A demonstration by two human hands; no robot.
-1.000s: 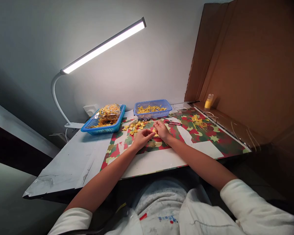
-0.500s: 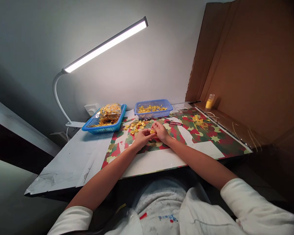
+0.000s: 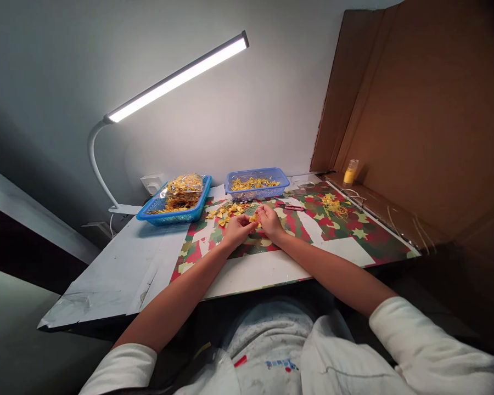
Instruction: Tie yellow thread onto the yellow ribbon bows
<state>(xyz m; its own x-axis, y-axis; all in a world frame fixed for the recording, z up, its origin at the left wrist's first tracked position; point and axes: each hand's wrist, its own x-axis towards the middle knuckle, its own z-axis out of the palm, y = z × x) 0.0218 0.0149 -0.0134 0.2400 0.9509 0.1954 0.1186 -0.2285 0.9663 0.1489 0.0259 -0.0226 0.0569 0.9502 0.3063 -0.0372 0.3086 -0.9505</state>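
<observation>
A small yellow bow (image 3: 253,218) is pinched between my two hands over the patterned table top. My left hand (image 3: 239,230) grips it from the left with closed fingers. My right hand (image 3: 270,222) closes on its right side, its fingertips partly hidden. Just beyond my left hand lies a pile of yellow bows (image 3: 226,213) with thin stems or ties. Pink-handled snips (image 3: 292,207) rest on the table past my right hand.
A blue basket (image 3: 197,215) with a plastic bag and yellow pieces stands back left. A lilac-blue basket (image 3: 257,192) of bows is behind my hands. Yellow string (image 3: 333,206) lies right, near a yellow-filled bottle (image 3: 351,172). A lamp (image 3: 181,77) hangs above; cardboard (image 3: 415,109) walls the right.
My fingers have shifted slightly around the bow, and more of it shows between the hands. The whole view has moved a little; other things stay in place.
</observation>
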